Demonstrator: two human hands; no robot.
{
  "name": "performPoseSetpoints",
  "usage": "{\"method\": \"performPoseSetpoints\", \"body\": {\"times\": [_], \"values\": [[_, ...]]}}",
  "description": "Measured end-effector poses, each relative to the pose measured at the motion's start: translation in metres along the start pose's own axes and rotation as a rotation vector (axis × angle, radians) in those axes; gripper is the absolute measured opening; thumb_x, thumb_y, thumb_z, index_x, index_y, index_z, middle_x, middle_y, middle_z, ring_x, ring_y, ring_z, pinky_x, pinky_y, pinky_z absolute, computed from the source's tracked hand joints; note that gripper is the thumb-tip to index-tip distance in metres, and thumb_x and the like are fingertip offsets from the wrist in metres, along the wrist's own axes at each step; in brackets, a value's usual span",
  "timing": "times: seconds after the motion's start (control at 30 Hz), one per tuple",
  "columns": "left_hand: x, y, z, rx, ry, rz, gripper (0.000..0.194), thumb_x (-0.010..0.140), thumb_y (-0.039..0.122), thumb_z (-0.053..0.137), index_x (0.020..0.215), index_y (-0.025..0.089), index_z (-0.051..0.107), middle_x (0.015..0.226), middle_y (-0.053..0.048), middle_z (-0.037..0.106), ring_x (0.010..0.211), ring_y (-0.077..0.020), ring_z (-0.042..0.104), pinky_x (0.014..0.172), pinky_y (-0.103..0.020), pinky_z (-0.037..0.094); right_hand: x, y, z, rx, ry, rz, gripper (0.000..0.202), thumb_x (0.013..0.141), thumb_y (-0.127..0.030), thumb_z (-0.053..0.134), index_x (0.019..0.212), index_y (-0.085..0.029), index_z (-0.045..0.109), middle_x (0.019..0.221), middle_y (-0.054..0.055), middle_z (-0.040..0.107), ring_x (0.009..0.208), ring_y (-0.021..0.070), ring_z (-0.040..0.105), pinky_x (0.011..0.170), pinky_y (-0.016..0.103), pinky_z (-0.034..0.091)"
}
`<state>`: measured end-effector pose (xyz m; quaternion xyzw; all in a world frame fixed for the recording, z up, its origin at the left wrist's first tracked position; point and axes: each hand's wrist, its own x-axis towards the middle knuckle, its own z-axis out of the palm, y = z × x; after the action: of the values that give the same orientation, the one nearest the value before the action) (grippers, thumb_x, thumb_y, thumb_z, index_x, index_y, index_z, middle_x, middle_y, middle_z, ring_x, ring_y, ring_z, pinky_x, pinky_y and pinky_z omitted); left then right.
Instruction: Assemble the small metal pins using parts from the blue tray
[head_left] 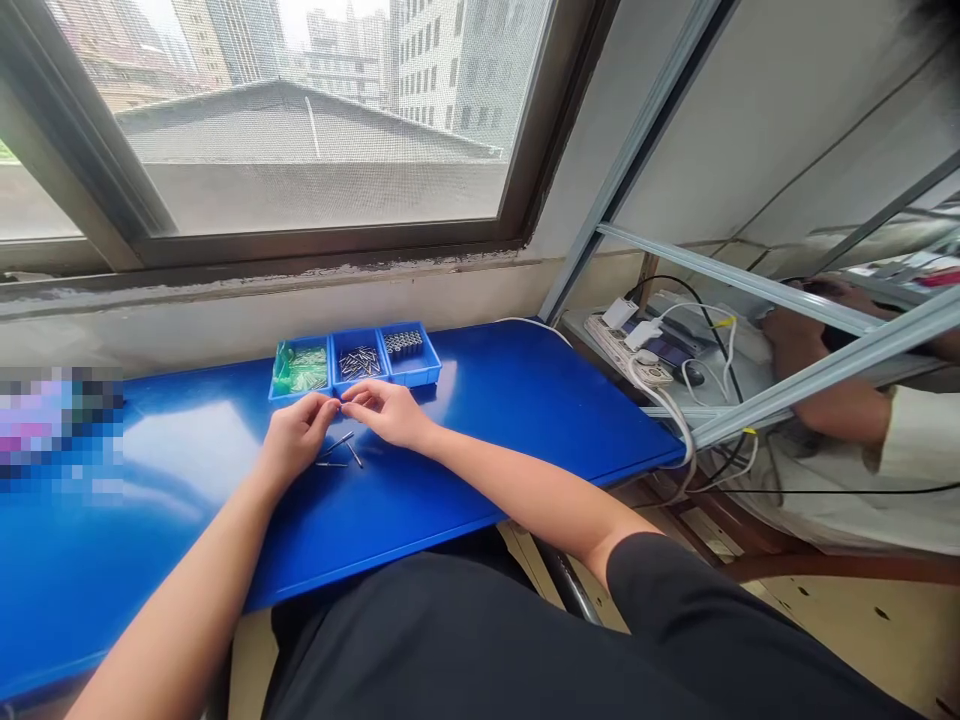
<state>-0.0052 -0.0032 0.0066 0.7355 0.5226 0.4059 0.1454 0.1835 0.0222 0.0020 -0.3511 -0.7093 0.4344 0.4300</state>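
Observation:
My left hand (298, 432) and my right hand (386, 411) meet fingertip to fingertip above the blue table, just in front of three blue bins. Both are closed in a pinch, and whatever lies between the fingers is too small to make out. Below them, several thin metal pins (355, 454) lie loose on the tabletop. The left bin (273, 385) holds a green plastic bag (284, 365) with small pale pieces. Many short metal pins (360, 362) fill the middle bin. In the right bin (424, 376) stand rows of small metal cylinders (403, 343).
The blue table (480, 440) runs along a wall below a window (322, 130). A blurred-out patch (52, 415) covers something at the far left. To the right stand a metal frame (742, 275), a power strip (626, 348) with cables, and another person's arm (825, 385).

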Motion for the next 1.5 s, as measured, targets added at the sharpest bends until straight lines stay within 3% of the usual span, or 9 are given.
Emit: {"method": "performPoseSetpoints", "body": {"times": [0.17, 0.6, 0.87, 1.07, 1.17, 1.33, 1.5], "values": [[0.0, 0.0, 0.0, -0.007, -0.02, 0.01, 0.037, 0.09, 0.048, 0.051, 0.078, 0.017, 0.066, 0.059, 0.001, 0.058, 0.053, -0.0118, 0.047, 0.052, -0.024, 0.038, 0.0, -0.001, 0.001, -0.002, 0.02, -0.039, 0.018, 0.084, -0.032, 0.07, 0.094, -0.018, 0.072, 0.092, 0.004, 0.074, 0.08, 0.0142, 0.068, 0.079, 0.028, 0.054], [-0.001, 0.005, -0.001, -0.041, -0.047, 0.011, 0.034, 0.09, 0.046, 0.054, 0.084, 0.017, 0.069, 0.065, 0.0, 0.063, 0.054, -0.0114, 0.049, 0.054, -0.024, 0.039, -0.001, 0.0, -0.001, -0.041, -0.011, -0.001, 0.021, 0.092, -0.035, 0.059, 0.091, -0.016, 0.069, 0.084, 0.004, 0.072, 0.076, 0.0136, 0.066, 0.076, 0.027, 0.052], [-0.002, 0.007, 0.001, -0.092, -0.074, 0.008, 0.031, 0.088, 0.046, 0.058, 0.084, 0.017, 0.067, 0.052, 0.005, 0.046, 0.047, -0.0091, 0.037, 0.046, -0.023, 0.03, 0.0, -0.007, -0.004, -0.043, -0.04, 0.084, 0.055, 0.09, -0.063, 0.053, 0.065, -0.016, 0.065, 0.064, 0.004, 0.07, 0.062, 0.0138, 0.066, 0.067, 0.025, 0.049], [-0.004, 0.011, 0.001, -0.124, -0.103, 0.017, 0.027, 0.087, 0.044, 0.061, 0.084, 0.018, 0.066, 0.051, 0.006, 0.043, 0.045, -0.0085, 0.036, 0.045, -0.023, 0.028, 0.001, -0.005, -0.004, -0.017, -0.043, 0.11, 0.066, 0.086, -0.074, 0.047, 0.062, -0.016, 0.067, 0.059, 0.004, 0.068, 0.058, 0.0129, 0.065, 0.065, 0.025, 0.049], [-0.003, 0.01, 0.001, -0.118, -0.107, 0.026, 0.028, 0.088, 0.044, 0.059, 0.085, 0.017, 0.067, 0.051, 0.005, 0.044, 0.046, -0.0088, 0.036, 0.046, -0.023, 0.028, 0.001, -0.002, -0.004, -0.017, -0.042, 0.1, 0.06, 0.091, -0.066, 0.048, 0.067, -0.015, 0.069, 0.065, 0.004, 0.07, 0.062, 0.0136, 0.066, 0.067, 0.025, 0.05], [-0.001, 0.003, 0.0, -0.023, -0.056, 0.013, 0.034, 0.09, 0.047, 0.054, 0.084, 0.017, 0.068, 0.061, 0.0, 0.06, 0.054, -0.0113, 0.047, 0.052, -0.024, 0.036, 0.0, -0.002, -0.002, -0.12, 0.046, -0.093, 0.02, 0.09, -0.034, 0.063, 0.095, -0.018, 0.074, 0.094, 0.004, 0.075, 0.084, 0.0149, 0.067, 0.079, 0.027, 0.051], [0.0, 0.0, -0.001, 0.027, -0.054, 0.028, 0.038, 0.092, 0.048, 0.05, 0.076, 0.017, 0.066, 0.063, -0.001, 0.062, 0.057, -0.0125, 0.05, 0.055, -0.025, 0.039, 0.001, 0.0, -0.001, -0.186, 0.03, -0.155, 0.014, 0.088, -0.025, 0.065, 0.093, -0.021, 0.077, 0.098, 0.006, 0.074, 0.092, 0.017, 0.066, 0.076, 0.028, 0.051]]}}
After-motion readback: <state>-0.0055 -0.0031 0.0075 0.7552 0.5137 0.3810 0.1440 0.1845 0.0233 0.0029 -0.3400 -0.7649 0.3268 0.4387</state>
